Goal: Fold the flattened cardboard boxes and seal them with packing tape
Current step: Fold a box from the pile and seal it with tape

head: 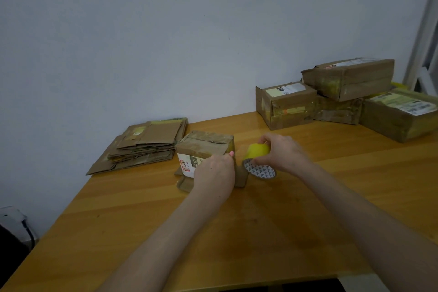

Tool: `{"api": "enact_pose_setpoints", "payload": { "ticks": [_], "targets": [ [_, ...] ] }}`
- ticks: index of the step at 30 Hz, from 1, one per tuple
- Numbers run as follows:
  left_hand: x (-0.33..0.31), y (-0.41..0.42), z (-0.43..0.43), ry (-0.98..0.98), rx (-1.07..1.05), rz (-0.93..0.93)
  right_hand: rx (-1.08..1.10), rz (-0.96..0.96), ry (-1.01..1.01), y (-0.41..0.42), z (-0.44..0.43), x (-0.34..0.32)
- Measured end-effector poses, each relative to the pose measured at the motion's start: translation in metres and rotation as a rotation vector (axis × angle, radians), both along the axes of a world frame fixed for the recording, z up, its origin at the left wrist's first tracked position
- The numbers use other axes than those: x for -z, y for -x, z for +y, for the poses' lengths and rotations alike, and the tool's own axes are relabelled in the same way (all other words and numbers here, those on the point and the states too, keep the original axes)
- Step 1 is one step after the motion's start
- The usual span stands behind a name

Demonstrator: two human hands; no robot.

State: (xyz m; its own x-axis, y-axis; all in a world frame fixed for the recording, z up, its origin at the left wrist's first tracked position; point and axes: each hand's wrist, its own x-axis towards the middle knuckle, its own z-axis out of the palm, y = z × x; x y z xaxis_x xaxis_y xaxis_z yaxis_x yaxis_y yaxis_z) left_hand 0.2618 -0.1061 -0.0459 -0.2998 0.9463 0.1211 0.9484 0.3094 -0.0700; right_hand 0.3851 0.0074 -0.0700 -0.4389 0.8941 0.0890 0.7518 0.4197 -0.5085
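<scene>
**Hands meet at the box's right edge, tape roll in play**

Right hand [282, 153] is clenched around a yellow packing tape roll [257, 150], gripping it from above, just to the right of the small cardboard box [205, 147] being assembled. Beneath that hand lies a round patterned disc [260, 170], possibly the face of a second roll; it cannot be told for certain. Left hand [214, 173] rests pressed against the near right side of the box, fingers curled at its edge, apparently pinning a flap or the tape's free end; whether it pinches anything is hidden by the hand itself.

The box stands on the wooden surface [237, 232] directly ahead, its long axis running left to right, with loose flaps splayed at the base toward the viewer. The roll sits at the box's right end, so the coming pull would likely run leftward along the top seam, with the right hand nearer the tape and the left nearer the box.

Counted: one box in progress; one stack of flattened boxes [144, 147] to its left, several sheets thick, the exact number unreadable; four finished boxes [350, 99] grouped at the far right, one of them stacked on top of others.
</scene>
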Motion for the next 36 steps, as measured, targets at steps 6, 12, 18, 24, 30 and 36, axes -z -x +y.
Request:
{"api": "enact_pose_setpoints", "payload": {
  "ticks": [6,12,18,24,30,36],
  "targets": [
    [-0.002,0.012,0.001,0.042,-0.077,-0.111,0.0,-0.019,-0.004,0.002,0.0,0.0],
    [0.001,0.007,0.002,-0.031,-0.021,-0.061,0.014,-0.02,-0.02,0.003,0.001,0.002],
    [-0.001,0.019,0.001,-0.062,-0.015,-0.13,0.022,0.007,-0.022,0.0,-0.001,0.004],
    [-0.005,0.01,0.001,-0.12,0.03,-0.094,0.011,0.026,-0.015,-0.003,0.0,0.005],
    [0.005,0.014,0.009,-0.059,0.007,-0.087,0.027,0.06,-0.011,-0.004,0.002,0.009],
    [0.046,0.013,-0.012,0.024,0.083,-0.108,-0.035,0.289,0.025,-0.014,0.0,0.008]
  ]
}}
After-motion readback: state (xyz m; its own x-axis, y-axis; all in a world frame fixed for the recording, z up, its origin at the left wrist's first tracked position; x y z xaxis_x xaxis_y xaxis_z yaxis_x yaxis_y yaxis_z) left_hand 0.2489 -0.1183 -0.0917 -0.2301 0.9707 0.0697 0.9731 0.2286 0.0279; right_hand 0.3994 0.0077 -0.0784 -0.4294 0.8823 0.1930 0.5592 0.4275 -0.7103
